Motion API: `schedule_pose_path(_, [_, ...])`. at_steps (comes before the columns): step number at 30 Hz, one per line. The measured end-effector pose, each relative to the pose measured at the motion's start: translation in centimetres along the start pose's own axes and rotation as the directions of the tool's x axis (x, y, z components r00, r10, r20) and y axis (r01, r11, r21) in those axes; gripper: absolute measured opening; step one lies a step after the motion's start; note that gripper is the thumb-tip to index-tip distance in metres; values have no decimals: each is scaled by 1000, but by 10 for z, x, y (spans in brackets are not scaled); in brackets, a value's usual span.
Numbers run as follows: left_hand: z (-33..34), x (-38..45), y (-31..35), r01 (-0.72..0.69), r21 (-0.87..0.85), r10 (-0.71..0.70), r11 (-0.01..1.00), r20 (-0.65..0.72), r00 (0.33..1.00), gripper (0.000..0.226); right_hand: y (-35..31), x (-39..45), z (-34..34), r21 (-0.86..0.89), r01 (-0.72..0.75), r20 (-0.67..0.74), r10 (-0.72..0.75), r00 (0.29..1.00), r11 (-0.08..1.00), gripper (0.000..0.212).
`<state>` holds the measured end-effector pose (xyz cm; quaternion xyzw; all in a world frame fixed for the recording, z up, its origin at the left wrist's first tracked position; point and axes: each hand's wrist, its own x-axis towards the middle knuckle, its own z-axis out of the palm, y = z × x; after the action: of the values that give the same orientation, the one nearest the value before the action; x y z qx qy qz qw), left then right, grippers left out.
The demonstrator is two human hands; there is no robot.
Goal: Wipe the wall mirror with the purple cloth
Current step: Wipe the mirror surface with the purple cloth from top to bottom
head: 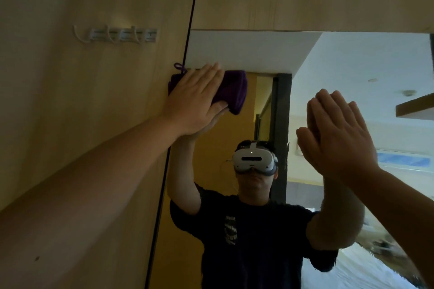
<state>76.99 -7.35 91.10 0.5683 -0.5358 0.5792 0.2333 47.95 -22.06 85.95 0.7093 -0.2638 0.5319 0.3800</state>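
The purple cloth (234,91), folded into a thick pad, sits at the top-left corner of the wall mirror (352,65), at about 10 o'clock on the glass, overlapping the dark frame edge (187,30). The left hand (195,101) presses it flat against the glass, fingers (211,73) extended and close together over the cloth rather than curled round it. The right hand (338,138) is held open and empty at about 3 o'clock, palm toward the mirror; whether it touches the glass I cannot tell. Wiping appears to be at its starting corner, so the next move likely calls for a firm sweep toward 3 o'clock along the top edge. A row of wall hooks (117,35) lies at 9 o'clock on the wooden panel (70,124).
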Motion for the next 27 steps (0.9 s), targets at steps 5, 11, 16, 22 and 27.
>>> schedule_pose_path(5, [19, -64, 18, -11, -4, 11, 1000, -15, 1000, 80, 0, 0, -2, 22, 8, -7, -8, 1000, 1000, 70])
schedule_pose_path(11, [43, -164, 60, -49, -26, 47, 998, -63, 997, 73, -1, 0, -3, 48, 21, -2, -21, 1000, 999, 66])
schedule_pose_path(16, [50, -203, 78, -61, 12, 62, 998, -79, 995, 65, -2, 0, -8, 97, 23, 17, -25, 1000, 995, 63])
schedule_pose_path(22, [48, -195, 75, -102, -15, 98, 995, -163, 982, 60, 31, -7, -26, 40, -42, -22, 43, 999, 998, 60])
schedule_pose_path(27, [31, -132, 61, -85, -37, 72, 996, -282, 957, 51, 48, -9, -26, -18, -107, 78, 108, 991, 994, 61])
